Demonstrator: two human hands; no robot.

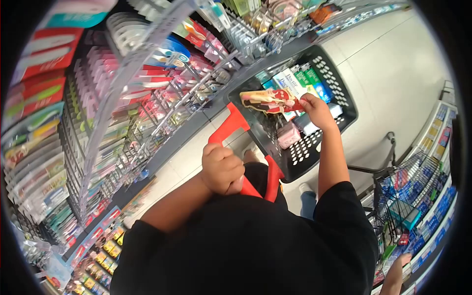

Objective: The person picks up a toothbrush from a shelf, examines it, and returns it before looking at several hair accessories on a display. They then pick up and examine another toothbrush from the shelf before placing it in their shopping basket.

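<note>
Our left hand (222,169) is clenched on the red handle (231,124) of the black shopping basket (339,93), which already holds several boxes (297,81), while our right hand (317,110) pinches a red-and-yellow packet (269,101) just above it, not yet laid inside.

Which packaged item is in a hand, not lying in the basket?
The red-and-cream packet, held by the right hand over the basket; the green-and-white boxes and pink packet lie inside. The left hand grips the red handle.
</note>
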